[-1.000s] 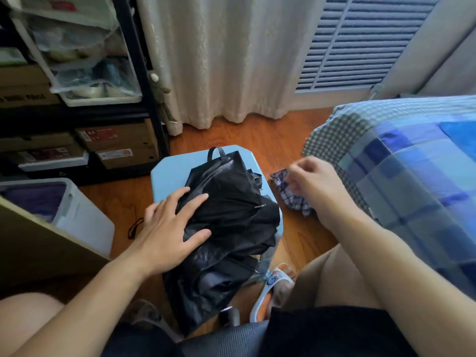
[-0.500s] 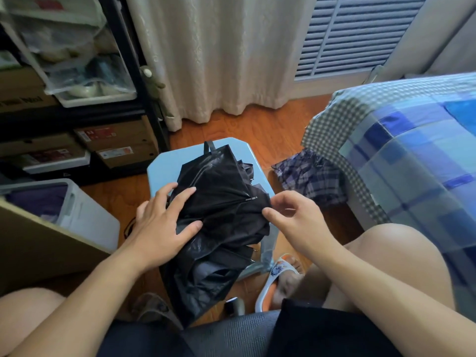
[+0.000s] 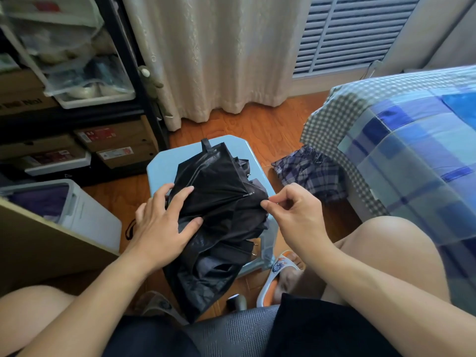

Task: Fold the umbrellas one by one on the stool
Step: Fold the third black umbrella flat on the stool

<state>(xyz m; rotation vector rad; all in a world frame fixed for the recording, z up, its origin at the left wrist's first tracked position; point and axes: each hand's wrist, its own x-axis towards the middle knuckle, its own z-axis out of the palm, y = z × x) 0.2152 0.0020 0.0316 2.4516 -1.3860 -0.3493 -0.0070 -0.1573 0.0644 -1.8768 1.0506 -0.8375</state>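
The bed [image 3: 412,163] fills the right of the frame, the shelving [image 3: 77,112] the upper left, the curtain [image 3: 219,60] the top centre; none of that has changed. In the middle stands the pale blue stool [image 3: 164,168], and on it lies the black umbrella [image 3: 219,202], collapsed but loose, its cloth bunched and its lower end hanging off the stool's near edge toward the bottom of the frame.

What has changed is the right hand [image 3: 293,215]. A second ago it was over by the checked umbrella [image 3: 311,173] (the one lying on the floor between stool and bed, right of centre); it has since come back, and now pinches the right edge of the black cloth between thumb and forefinger, the other fingers curled in.

The left hand [image 3: 164,220] has stayed where it was, left of centre, lying flat on the cloth with fingers spread and straight, pressing it down and gripping nothing.

So, as I judge it, the checked umbrella is set aside for later, and the folding of the black one is just starting: its panels look yet to be smoothed and wrapped.
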